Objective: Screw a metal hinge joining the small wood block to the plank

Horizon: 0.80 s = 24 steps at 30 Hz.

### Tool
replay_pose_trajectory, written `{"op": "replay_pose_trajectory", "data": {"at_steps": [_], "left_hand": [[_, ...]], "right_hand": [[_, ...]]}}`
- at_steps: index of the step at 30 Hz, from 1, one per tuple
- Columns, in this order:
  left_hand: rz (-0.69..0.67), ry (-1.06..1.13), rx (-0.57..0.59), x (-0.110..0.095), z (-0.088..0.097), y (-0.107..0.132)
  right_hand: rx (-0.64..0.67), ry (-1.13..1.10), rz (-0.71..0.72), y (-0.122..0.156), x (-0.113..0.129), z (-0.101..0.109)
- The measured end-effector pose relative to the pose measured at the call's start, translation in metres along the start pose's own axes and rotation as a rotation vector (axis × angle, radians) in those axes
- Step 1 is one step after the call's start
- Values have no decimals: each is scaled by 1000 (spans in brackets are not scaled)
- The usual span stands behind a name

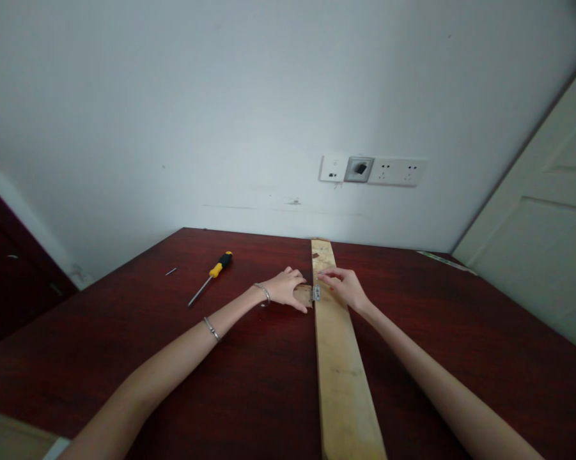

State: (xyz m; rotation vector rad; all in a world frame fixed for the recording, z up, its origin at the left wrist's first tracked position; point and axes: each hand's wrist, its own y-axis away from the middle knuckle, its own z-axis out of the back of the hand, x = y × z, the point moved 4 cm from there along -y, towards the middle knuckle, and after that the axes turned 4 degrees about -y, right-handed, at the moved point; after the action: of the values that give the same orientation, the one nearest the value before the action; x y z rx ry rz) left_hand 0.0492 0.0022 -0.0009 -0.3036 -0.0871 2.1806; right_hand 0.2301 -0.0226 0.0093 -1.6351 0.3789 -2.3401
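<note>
A long pale wooden plank [338, 358] lies on the dark red table [124, 345], running away from me. A small metal hinge [316, 293] sits at its left edge, joined to a short wooden piece [303, 294]. My left hand [286, 287] rests on that short piece, fingers curled over it beside the hinge. My right hand [344, 284] lies on the plank just right of the hinge, fingers bent and pointing left, fingertips close together near it.
A yellow-and-black screwdriver [211, 276] lies left of my hands, with a small screw [171, 271] further left. A white wall with sockets [373, 170] stands behind the table. A door [546, 243] is at the right.
</note>
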Motion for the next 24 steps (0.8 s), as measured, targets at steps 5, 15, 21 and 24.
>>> {"op": "replay_pose_trajectory", "data": {"at_steps": [5, 15, 21, 24], "left_hand": [[28, -60, 35, 3, -9, 0], [34, -61, 37, 2, -4, 0], [16, -44, 14, 4, -4, 1], [12, -25, 6, 5, -3, 1]], "right_hand": [[3, -2, -10, -1, -4, 1], [-3, 29, 31, -1, -7, 2], [6, 52, 46, -1, -8, 2], [9, 48, 47, 0, -9, 1]]}}
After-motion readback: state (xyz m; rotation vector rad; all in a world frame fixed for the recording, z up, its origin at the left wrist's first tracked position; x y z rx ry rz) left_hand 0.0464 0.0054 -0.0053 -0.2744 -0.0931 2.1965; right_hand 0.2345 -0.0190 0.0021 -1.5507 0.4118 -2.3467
